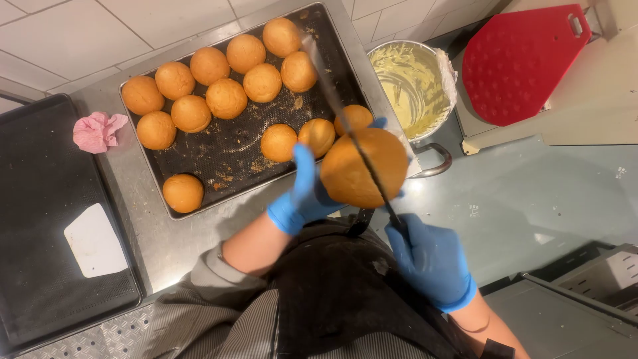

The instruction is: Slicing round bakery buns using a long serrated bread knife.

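My left hand, in a blue glove, holds a round golden bun up above the counter's edge. My right hand, also gloved in blue, grips the handle of a long thin knife. The blade lies across the top of the held bun and reaches up over the tray. Several more golden buns sit on the dark perforated baking tray behind the held one.
A metal pot smeared with pale cream stands right of the tray. A red board lies at the far right. A second dark tray with a white scraper is on the left, beside a crumpled pink cloth.
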